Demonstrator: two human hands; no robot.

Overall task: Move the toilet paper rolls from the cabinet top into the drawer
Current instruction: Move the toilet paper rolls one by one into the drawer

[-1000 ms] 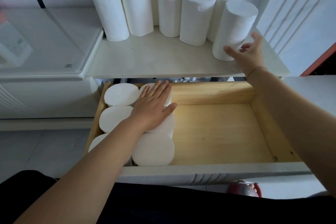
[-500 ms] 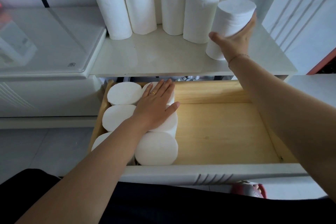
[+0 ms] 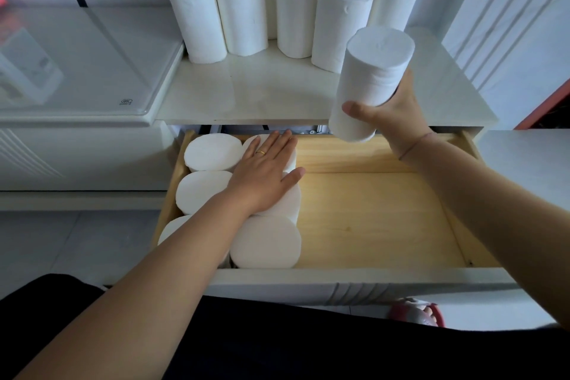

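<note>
A person's right hand (image 3: 398, 116) grips a white toilet paper roll (image 3: 371, 80), lifted clear above the front edge of a glossy white cabinet top (image 3: 262, 92), where more rolls (image 3: 277, 6) stand upright in a cluster against the pale panelled wall (image 3: 509, 9). Below, the left hand (image 3: 262, 176) lies flat, fingers spread, on upright rolls packed into the left side of an open pale-wood drawer (image 3: 379, 213); its right side is bare. A glass-topped surface (image 3: 77, 71) adjoins the cabinet at left, above a grey tiled floor (image 3: 61, 241).
</note>
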